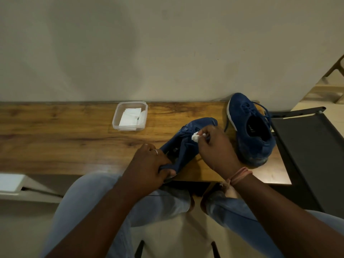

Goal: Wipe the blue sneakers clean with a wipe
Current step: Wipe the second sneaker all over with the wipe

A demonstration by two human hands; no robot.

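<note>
The left hand (149,164) curls its fingers round the heel of a blue sneaker (188,142) lying at the desk's (74,138) near edge. The right hand (214,146) pinches a crumpled white wipe (195,137) against the sneaker's laced top; its fingertips are hidden. The second blue sneaker (251,127) stands at the desk's right end. A clear plastic container (130,116) of folded wipes sits by the far edge.

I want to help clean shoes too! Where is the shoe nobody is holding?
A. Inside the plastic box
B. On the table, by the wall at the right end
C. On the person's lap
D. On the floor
B: the second shoe sits untouched on the wooden table at its right end, with its toe against the wall, while both hands work on the other one.
</note>
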